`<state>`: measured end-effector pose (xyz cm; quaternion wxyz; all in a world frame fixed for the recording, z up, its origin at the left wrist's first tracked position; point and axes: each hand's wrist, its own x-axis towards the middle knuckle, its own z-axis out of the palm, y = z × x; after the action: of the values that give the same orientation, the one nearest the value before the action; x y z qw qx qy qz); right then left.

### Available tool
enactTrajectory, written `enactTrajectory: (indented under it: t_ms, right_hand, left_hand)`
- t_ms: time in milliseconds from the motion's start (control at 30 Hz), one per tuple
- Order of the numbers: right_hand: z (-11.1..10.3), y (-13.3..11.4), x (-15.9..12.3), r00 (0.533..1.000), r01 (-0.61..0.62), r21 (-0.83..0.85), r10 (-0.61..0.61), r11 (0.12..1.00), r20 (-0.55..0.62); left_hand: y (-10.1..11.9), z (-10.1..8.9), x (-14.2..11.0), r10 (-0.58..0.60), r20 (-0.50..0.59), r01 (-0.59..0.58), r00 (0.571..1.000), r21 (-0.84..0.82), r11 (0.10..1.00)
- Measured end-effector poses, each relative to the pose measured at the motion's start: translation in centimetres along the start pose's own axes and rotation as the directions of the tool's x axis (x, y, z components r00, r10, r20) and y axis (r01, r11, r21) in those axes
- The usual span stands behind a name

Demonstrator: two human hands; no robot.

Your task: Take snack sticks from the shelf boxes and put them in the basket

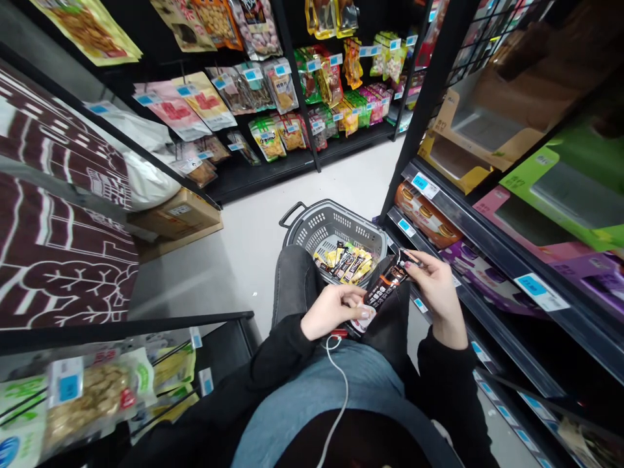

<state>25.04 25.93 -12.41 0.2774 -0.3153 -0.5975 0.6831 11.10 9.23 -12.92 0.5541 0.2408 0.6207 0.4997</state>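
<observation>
A dark snack packet (383, 289) with orange and white print is stretched between my two hands, above my right thigh. Its lower end is pinched by my left hand (336, 308), where a pale part of the wrapper shows. At the upper end, my right hand (435, 286) grips a corner between thumb and fingers. Just beyond my knees a grey plastic basket (312, 227) stands on the floor, its handle to the left. Small yellow and black snack packets (347, 261) lie in a heap inside it.
On my right, a shelf (492, 260) with price tags holds open display cartons (565, 188) and an orange snack box (424, 211). Hanging snack bags (268, 138) fill the far rack. A cardboard box (180, 218) sits on the floor at left. A white cable (345, 383) hangs down my front.
</observation>
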Motion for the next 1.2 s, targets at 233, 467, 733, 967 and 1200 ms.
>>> enactTrajectory:
  t_ms: [233, 467, 733, 967, 1200]
  right_hand:
    - [0.7, 0.4, 0.2, 0.984, 0.029, -0.037, -0.035, 0.999, -0.176]
    - [2.4, -0.7, -0.3, 0.980, 0.105, -0.179, -0.132, 0.978, -0.148]
    - [3.6, -7.1, -2.9, 0.750, 0.634, -0.348, -0.440, 0.691, 0.494]
    - [4.4, -7.8, -2.8, 0.785, 0.614, -0.482, -0.547, 0.625, 0.292]
    - [4.2, -6.7, -1.3, 0.889, 0.409, -0.503, -0.457, 0.761, 0.031]
  left_hand:
    - [1.1, -0.3, 0.0, 0.024, 0.006, -0.025, 1.000, 0.349, 0.937]
    - [0.9, -0.8, 1.1, 0.026, 0.212, -0.098, 0.977, 0.333, 0.938]
    - [1.9, 0.6, 1.2, 0.453, 0.057, -0.434, 0.890, 0.416, 0.799]
    - [2.3, 1.1, 0.7, 0.429, 0.064, -0.422, 0.901, 0.358, 0.833]
    - [2.1, 1.7, 0.0, 0.158, 0.180, -0.139, 0.971, -0.115, 0.984]
